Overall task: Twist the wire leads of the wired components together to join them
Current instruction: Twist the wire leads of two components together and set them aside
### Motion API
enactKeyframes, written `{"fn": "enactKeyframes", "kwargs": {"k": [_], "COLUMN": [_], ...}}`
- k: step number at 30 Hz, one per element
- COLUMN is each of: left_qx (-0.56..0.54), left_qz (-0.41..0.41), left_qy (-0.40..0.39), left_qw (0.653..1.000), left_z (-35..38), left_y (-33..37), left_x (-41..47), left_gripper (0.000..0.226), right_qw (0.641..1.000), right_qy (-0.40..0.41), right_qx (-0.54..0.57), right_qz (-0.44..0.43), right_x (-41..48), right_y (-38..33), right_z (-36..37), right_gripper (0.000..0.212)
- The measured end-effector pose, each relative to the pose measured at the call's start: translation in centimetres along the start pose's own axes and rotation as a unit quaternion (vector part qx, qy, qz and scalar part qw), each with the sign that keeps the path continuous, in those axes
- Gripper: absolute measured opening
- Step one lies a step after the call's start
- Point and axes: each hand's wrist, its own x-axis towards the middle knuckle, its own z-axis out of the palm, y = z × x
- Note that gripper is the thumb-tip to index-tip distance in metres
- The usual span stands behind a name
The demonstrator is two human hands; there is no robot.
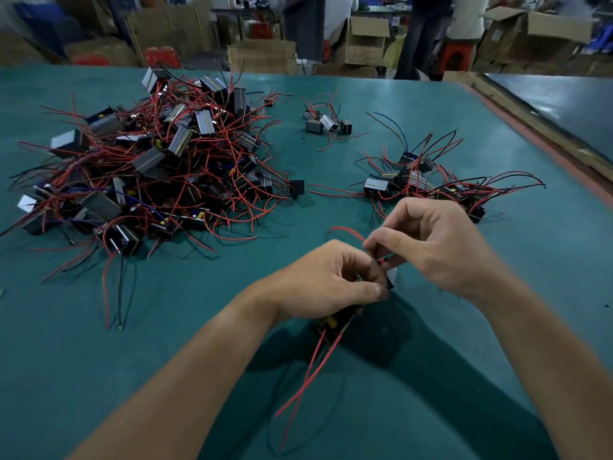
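My left hand point(331, 280) grips a small black wired component point(338, 322) just above the green table, most of the part hidden under the palm. Its red leads point(311, 370) hang down toward me and cross each other. My right hand point(428, 240) pinches thin wire leads point(381, 260) between thumb and forefinger, right beside my left fingertips. A red lead loops out to the left of that pinch. The joint itself is too small to make out.
A big tangled pile of boxy components point(149, 164) with red and black leads fills the table's left. A small cluster point(326, 122) lies far centre, another group point(428, 180) just beyond my right hand. Cardboard boxes point(262, 54) and people standing are behind the table.
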Motion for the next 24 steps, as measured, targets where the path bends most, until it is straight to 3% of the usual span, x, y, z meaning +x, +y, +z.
{"fn": "enactKeyframes", "kwargs": {"k": [4, 8, 12, 19, 24], "left_qx": [0.009, 0.023, 0.046, 0.02, -0.012], "left_qz": [-0.048, -0.064, -0.052, -0.026, 0.023], "left_qy": [0.028, 0.091, 0.141, 0.151, 0.103], "left_qw": [0.998, 0.994, 0.988, 0.988, 0.994], "left_z": [0.2, 0.2, 0.1, 0.0, 0.1], "left_y": [-0.1, -0.3, -0.7, -1.0, -0.5], "left_x": [0.3, 0.7, 0.9, 1.0, 0.5], "left_gripper": [0.013, 0.016, 0.011, 0.021, 0.024], "right_qw": [0.995, 0.992, 0.993, 0.996, 0.997], "right_qy": [0.07, 0.107, 0.103, 0.071, 0.025], "right_qx": [-0.065, -0.062, -0.052, -0.052, -0.073], "right_qz": [-0.033, -0.023, -0.019, 0.009, 0.003], "right_x": [0.4, 0.7, 0.7, 0.6, 0.2], "right_y": [0.6, 1.2, 1.3, 1.3, 1.0], "right_z": [-0.2, -0.4, -0.3, -0.5, -0.2], "right_gripper": [0.016, 0.017, 0.018, 0.014, 0.017]}}
